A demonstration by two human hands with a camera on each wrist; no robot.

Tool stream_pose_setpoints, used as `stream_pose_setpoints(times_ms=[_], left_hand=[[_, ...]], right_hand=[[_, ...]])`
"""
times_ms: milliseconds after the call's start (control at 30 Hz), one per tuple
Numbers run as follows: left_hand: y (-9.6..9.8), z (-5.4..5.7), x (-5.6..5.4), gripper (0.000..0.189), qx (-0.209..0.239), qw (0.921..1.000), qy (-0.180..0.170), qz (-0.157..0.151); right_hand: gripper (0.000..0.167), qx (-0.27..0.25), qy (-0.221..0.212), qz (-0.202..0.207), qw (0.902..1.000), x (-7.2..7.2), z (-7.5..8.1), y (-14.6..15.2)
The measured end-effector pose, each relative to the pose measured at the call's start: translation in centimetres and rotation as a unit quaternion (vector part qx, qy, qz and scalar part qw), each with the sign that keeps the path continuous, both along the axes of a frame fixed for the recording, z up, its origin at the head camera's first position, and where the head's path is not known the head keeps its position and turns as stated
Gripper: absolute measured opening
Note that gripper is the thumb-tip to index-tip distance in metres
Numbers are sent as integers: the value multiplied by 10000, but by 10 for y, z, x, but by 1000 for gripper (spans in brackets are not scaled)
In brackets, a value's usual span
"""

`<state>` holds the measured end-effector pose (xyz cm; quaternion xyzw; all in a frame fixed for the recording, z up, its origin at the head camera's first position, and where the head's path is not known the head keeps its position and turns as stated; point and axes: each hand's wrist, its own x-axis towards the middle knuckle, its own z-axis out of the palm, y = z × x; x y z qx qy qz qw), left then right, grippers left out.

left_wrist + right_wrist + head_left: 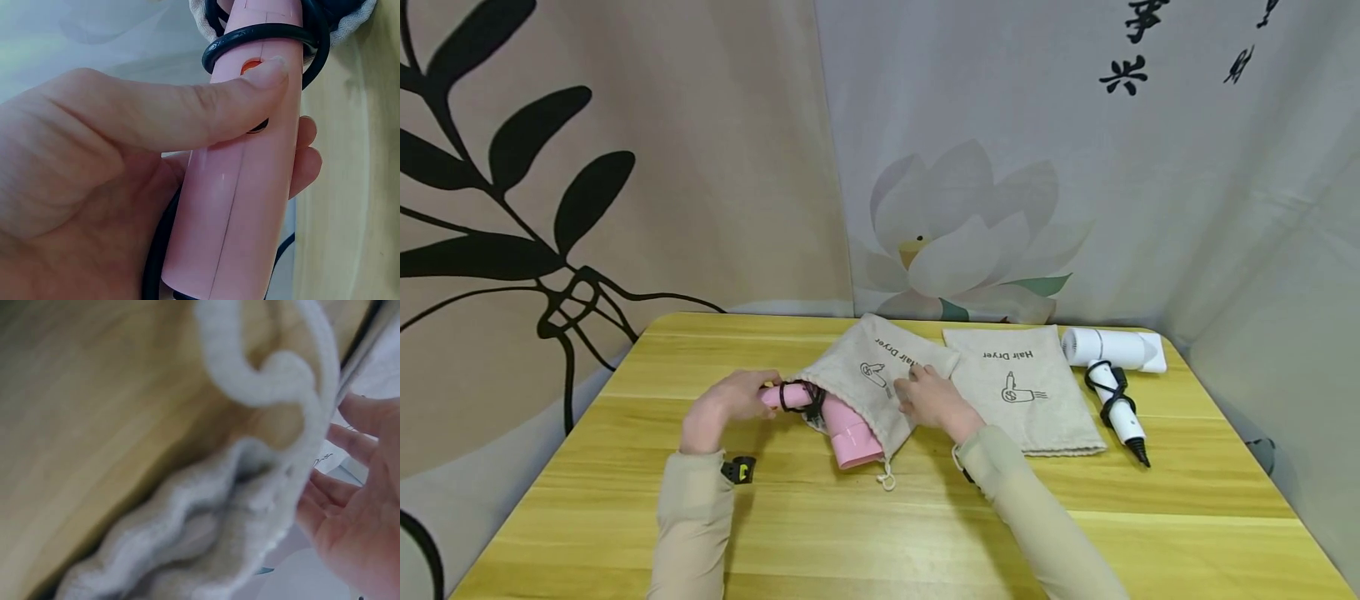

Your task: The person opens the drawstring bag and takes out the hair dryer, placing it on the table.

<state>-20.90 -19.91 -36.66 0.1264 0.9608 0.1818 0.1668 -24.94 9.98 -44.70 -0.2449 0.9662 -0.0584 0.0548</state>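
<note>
My left hand (733, 402) grips the handle of a pink hair dryer (231, 212), thumb across its front by the switches and fingers behind. A black cord (256, 39) loops round the handle. The hair dryer lies partly inside a light cloth drawstring bag (844, 360) printed "Hair Dryer"; its barrel end pokes from the mouth, and the middle is hidden under the cloth. My right hand (938, 403) rests on the bag's right side, its fingers extended against the cloth. In the right wrist view the bag's gathered rim and white drawstring (275, 381) hang close to the lens, blurred.
A second cloth bag (1000, 425) with the same print lies flat to the right. Beyond it are a white cylindrical piece (1112, 348) and a white handled tool (1116, 402) wrapped in black cord. A curtain stands behind the wooden table (820, 542).
</note>
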Motion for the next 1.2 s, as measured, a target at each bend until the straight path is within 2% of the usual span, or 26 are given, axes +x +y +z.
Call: stream_pose_setpoints(times_ms=[400, 633, 933, 1200], left_hand=[[-6, 3, 3, 44, 166, 9995, -104, -237], [-10, 4, 9, 44, 168, 9996, -218, -118], [-14, 2, 11, 39, 329, 9990, -216, -200], [-18, 0, 13, 39, 425, 9984, -283, -244]], right_hand=[[39, -47, -52, 69, 10000, 1, 5, 2], [34, -81, 14, 87, 9999, 2, 4, 2], [35, -123, -54, 43, 9999, 2, 3, 1], [46, -41, -194, -132, 9997, 3, 4, -2]])
